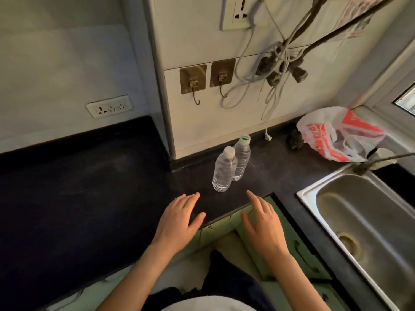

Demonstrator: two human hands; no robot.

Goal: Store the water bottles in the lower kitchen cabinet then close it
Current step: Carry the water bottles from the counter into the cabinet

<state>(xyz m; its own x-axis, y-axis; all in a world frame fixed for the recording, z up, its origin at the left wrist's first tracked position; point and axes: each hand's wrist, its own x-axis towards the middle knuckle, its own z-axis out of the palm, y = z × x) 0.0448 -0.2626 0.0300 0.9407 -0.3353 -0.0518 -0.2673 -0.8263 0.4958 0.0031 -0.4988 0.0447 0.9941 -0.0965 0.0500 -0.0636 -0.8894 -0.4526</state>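
Observation:
Two clear plastic water bottles stand upright and touching on the dark countertop. The nearer bottle has a white cap; the one behind it has a green-and-white cap. My left hand hovers flat over the counter's front edge, a little left of and in front of the bottles, holding nothing. My right hand is spread open to the right, over the counter's inner corner. Below the edge, pale green lower cabinet doors with handles show; they look shut.
A steel sink is set into the counter at the right, with a tap above it. A white-and-red plastic bag lies at the back right. Cables, plugs and two hooks hang on the wall behind the bottles.

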